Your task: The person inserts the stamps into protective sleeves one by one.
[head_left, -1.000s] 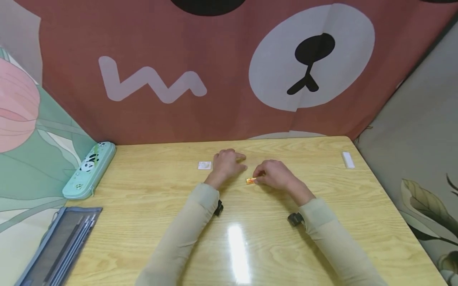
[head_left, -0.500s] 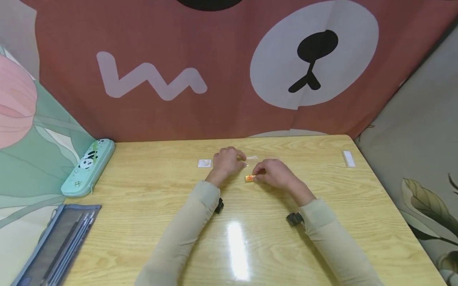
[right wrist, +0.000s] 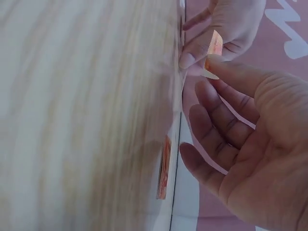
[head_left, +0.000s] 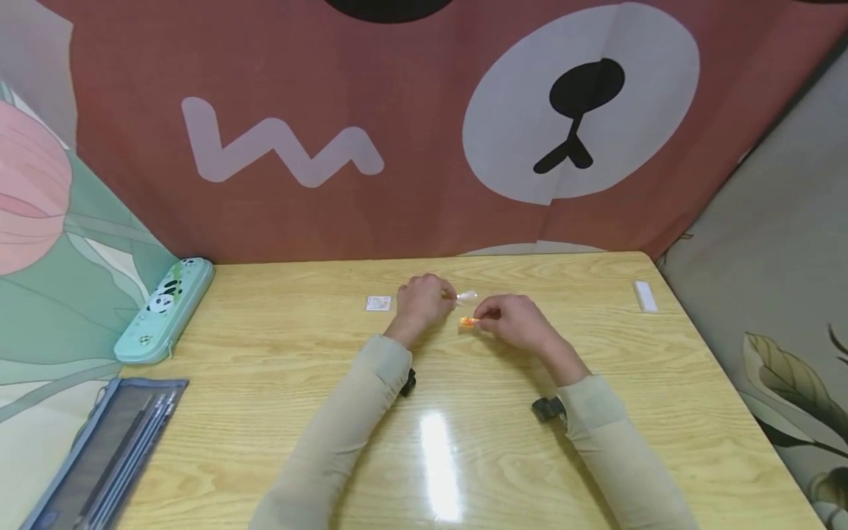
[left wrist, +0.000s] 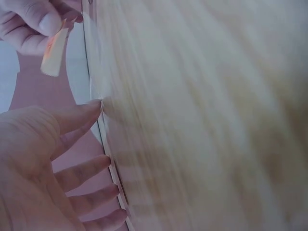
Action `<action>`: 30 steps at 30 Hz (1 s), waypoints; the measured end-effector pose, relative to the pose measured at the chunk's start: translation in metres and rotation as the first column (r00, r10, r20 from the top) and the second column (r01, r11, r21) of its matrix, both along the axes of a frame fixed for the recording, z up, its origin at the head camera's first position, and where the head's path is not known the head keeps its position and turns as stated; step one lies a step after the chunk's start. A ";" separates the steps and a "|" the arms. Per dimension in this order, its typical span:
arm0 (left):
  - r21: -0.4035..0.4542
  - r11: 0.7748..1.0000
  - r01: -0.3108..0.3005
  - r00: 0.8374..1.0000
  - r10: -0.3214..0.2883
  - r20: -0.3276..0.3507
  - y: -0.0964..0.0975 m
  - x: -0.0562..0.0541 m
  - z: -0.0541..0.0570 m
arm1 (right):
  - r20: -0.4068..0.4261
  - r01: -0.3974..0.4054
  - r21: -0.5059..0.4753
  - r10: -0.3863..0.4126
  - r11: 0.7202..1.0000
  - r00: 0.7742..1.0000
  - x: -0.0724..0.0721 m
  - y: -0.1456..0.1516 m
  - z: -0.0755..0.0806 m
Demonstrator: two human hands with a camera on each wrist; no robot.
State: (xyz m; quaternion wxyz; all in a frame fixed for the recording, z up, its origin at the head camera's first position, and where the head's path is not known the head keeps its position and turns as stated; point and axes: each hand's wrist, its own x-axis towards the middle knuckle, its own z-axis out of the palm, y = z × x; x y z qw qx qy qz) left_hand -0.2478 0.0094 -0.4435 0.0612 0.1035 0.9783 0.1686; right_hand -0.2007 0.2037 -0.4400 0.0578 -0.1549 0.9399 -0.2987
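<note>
Near the back middle of the table, my left hand (head_left: 422, 303) pinches a piece of clear plastic film (head_left: 467, 296) between thumb and index finger. The other left fingers extend loosely in the left wrist view, their tips along the table surface. My right hand (head_left: 515, 322) holds a small orange-printed wrapper (head_left: 467, 324) by its end, between thumb and index finger. The right wrist view shows a serrated edge on this wrapper (right wrist: 215, 45) and the remaining right fingers loosely bent. The wrapper is just in front of the film, apart from it in the head view.
A small white printed square (head_left: 378, 303) lies left of my left hand. A white block (head_left: 645, 297) sits far right. At left are a mint panda pencil case (head_left: 165, 309) and a mesh pouch (head_left: 126, 449) with long thin items. A patterned cloth (head_left: 424, 213) hangs behind the table (head_left: 298, 412).
The clear film has come into view at my left fingertips, and thumb and index finger have closed on it. My right hand has moved slightly right with the orange wrapper, which has tilted.
</note>
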 end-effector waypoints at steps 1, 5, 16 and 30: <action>0.002 1.000 -0.001 1.000 0.001 -0.003 0.000 0.000 0.000 | 0.007 0.012 -0.011 -0.012 1.000 1.000 0.000 0.001 0.000; 0.000 1.000 0.008 1.000 -0.008 -0.009 0.000 0.003 -0.001 | 0.061 0.072 -0.073 -0.068 0.995 0.996 0.001 0.003 0.002; 0.548 0.836 -0.031 0.999 0.008 0.044 -0.016 0.016 0.019 | 0.150 0.231 -0.373 -0.187 0.899 0.971 -0.001 0.008 0.013; 0.866 0.466 -0.182 0.962 -0.100 0.256 -0.042 0.033 0.016 | 0.178 0.246 -0.452 -0.184 0.857 0.967 -0.003 0.003 0.013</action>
